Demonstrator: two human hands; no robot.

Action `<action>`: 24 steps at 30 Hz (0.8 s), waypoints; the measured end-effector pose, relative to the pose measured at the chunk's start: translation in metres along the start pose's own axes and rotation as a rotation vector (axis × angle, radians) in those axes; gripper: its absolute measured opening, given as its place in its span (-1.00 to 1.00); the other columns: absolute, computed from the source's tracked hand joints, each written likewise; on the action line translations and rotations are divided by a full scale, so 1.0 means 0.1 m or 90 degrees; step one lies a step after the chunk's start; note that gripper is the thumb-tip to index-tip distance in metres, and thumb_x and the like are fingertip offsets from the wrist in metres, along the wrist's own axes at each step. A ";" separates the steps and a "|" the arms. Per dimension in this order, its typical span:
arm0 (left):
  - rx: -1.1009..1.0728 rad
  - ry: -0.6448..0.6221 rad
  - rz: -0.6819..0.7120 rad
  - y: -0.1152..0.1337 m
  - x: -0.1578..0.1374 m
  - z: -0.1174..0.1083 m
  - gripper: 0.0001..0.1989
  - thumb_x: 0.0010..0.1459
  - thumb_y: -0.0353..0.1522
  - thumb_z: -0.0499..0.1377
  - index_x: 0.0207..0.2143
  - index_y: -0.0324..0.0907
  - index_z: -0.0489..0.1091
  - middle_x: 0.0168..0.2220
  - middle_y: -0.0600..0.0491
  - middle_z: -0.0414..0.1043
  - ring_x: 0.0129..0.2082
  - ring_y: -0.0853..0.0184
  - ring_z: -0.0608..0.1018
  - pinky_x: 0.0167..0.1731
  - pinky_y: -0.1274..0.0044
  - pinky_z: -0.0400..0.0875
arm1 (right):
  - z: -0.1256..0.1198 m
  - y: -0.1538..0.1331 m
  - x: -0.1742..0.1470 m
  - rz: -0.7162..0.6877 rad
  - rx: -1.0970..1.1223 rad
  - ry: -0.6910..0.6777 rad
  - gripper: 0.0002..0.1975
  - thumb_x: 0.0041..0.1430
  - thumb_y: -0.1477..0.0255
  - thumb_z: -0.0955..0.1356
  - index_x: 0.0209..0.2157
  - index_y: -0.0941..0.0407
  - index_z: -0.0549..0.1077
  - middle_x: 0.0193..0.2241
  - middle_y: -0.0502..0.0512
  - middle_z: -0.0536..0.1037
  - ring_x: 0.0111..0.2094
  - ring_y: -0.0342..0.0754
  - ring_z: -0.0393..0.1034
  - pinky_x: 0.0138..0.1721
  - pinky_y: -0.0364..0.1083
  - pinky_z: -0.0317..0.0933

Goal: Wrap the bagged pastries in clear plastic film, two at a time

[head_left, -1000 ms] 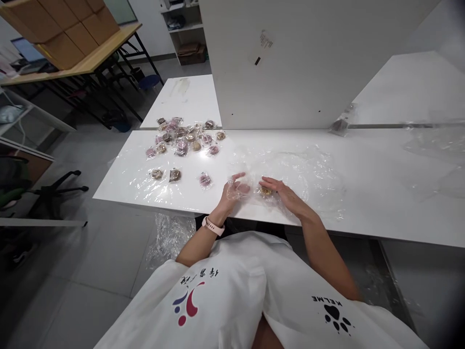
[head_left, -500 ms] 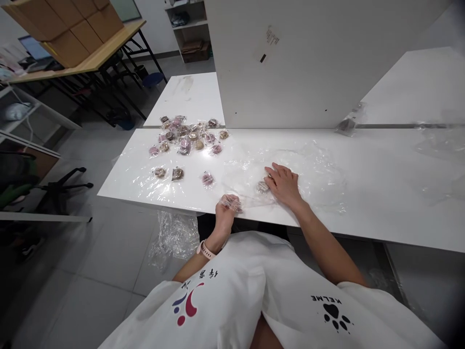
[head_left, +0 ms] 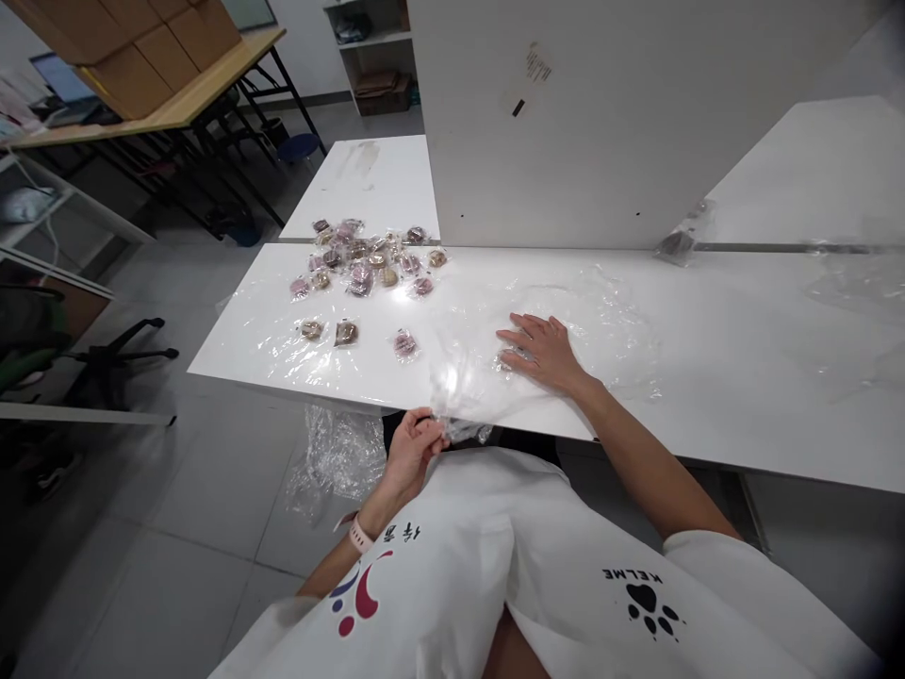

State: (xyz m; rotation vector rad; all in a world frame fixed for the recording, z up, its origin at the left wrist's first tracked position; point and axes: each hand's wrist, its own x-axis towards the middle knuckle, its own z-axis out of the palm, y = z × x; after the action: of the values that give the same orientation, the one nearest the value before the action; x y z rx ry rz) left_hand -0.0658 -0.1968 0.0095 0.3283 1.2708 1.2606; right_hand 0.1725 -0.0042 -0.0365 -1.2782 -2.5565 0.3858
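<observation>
At the table's front edge my left hand point(head_left: 414, 453) is closed in a pinch on the clear plastic film point(head_left: 470, 387), part of which hangs over the edge. My right hand point(head_left: 548, 356) lies with fingers spread on the film spread over the white tabletop. Beneath its fingers a small wrapped piece point(head_left: 503, 360) is mostly hidden. To the left lies a round pinkish wrapped piece point(head_left: 405, 344), with a squarish brown wrapped piece point(head_left: 346, 333) and a brownish wrapped piece point(head_left: 311, 330) farther left. Behind these is a loose pile of small wrapped pieces point(head_left: 360, 273), pink and brown.
A tall white panel point(head_left: 551, 141) stands across the table point(head_left: 764, 368). Crumpled clear plastic point(head_left: 346, 453) hangs below the front edge. More plastic point(head_left: 682, 243) lies by the panel's right corner. Cardboard boxes point(head_left: 162, 57) sit on a wooden desk at the far left.
My left hand has moved left and toward my body, pulling the film over the table edge. The right hand's fingers have spread flatter over the small wrapped piece.
</observation>
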 end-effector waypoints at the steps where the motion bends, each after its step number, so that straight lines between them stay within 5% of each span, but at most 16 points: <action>1: -0.011 -0.007 -0.066 -0.04 -0.08 -0.10 -0.45 -0.23 -0.29 0.50 -0.19 -0.16 0.35 -0.61 0.29 0.33 -0.71 0.59 0.23 -0.47 0.61 0.30 | 0.00 -0.01 0.00 0.006 -0.005 0.000 -0.47 0.36 -0.02 0.11 0.22 -0.18 0.35 0.37 -0.01 0.15 0.36 0.16 -0.02 0.33 0.28 -0.24; 5: -0.009 -0.070 -0.213 -0.15 -0.29 -0.39 -0.46 -0.22 -0.33 0.49 -0.13 -0.22 0.47 -0.62 0.24 0.30 -0.67 0.56 0.26 -0.56 0.63 0.19 | 0.00 -0.03 0.02 0.017 -0.009 -0.004 -0.45 0.38 0.00 0.08 0.24 -0.11 0.31 0.37 0.05 0.14 0.38 0.14 -0.06 0.35 0.26 -0.23; 8: 0.015 -0.034 -0.107 -0.14 -0.28 -0.39 -0.61 -0.17 -0.25 0.48 -0.28 -0.21 0.52 -0.39 0.06 0.50 -0.39 0.38 0.51 -0.32 0.55 0.38 | 0.00 -0.10 -0.01 0.006 0.022 -0.018 -0.40 0.39 0.03 0.09 0.30 0.00 0.24 0.39 0.17 0.09 0.39 0.15 -0.08 0.33 0.22 -0.11; 11: 0.035 -0.022 -0.005 -0.10 -0.22 -0.32 -0.68 -0.14 -0.22 0.46 -0.38 -0.19 0.49 -0.21 -0.03 0.55 -0.13 0.23 0.54 -0.07 0.44 0.39 | 0.01 -0.22 -0.08 -0.050 0.068 -0.032 -0.35 0.35 0.01 0.16 0.34 0.04 0.17 0.39 0.20 0.07 0.39 0.16 -0.06 0.30 0.18 0.02; 17: -0.077 -0.141 -0.049 0.11 -0.29 -0.21 -0.58 -0.14 -0.16 0.42 -0.58 -0.12 0.22 -0.57 0.13 0.24 -0.56 0.41 0.35 -0.42 0.43 0.41 | 0.06 -0.33 -0.20 -0.069 0.058 -0.012 -0.29 0.33 -0.03 0.17 0.40 -0.06 0.01 0.43 0.12 -0.03 0.41 0.15 -0.13 0.32 0.21 -0.05; 20: -0.080 -0.187 0.044 0.28 -0.27 -0.12 -0.42 -0.17 -0.01 0.40 -0.63 -0.11 0.08 -0.66 0.19 0.02 -0.63 0.43 0.21 -0.45 0.40 0.41 | 0.04 -0.28 -0.25 -0.051 0.062 0.003 -0.39 0.39 0.06 0.13 0.37 -0.04 0.10 0.40 0.10 0.08 0.37 0.13 -0.01 0.31 0.22 -0.03; 22: -0.042 -0.250 0.136 0.39 -0.23 -0.04 -0.38 -0.16 0.07 0.38 -0.65 -0.11 0.07 -0.68 0.17 0.07 -0.60 0.39 0.28 -0.32 0.31 0.46 | 0.00 -0.22 -0.31 -0.031 0.082 0.032 -0.49 0.41 0.15 0.11 0.29 -0.04 0.28 0.30 0.08 0.28 0.27 0.12 0.15 0.24 0.19 0.09; 24: 0.069 -0.337 0.200 0.46 -0.19 0.03 -0.50 -0.10 0.02 0.39 -0.60 -0.09 0.23 -0.56 0.07 0.35 -0.45 0.27 0.47 -0.13 0.20 0.46 | -0.05 -0.15 -0.41 -0.003 0.100 0.070 -0.54 0.41 0.20 0.13 0.18 -0.02 0.42 0.18 0.09 0.43 0.16 0.12 0.26 0.15 0.17 0.20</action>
State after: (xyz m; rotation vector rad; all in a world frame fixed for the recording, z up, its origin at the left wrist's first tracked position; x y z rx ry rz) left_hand -0.0829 -0.1946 0.0566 0.9054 0.8498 1.2534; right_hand 0.1867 -0.0455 -0.0307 -1.2030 -2.3856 0.4899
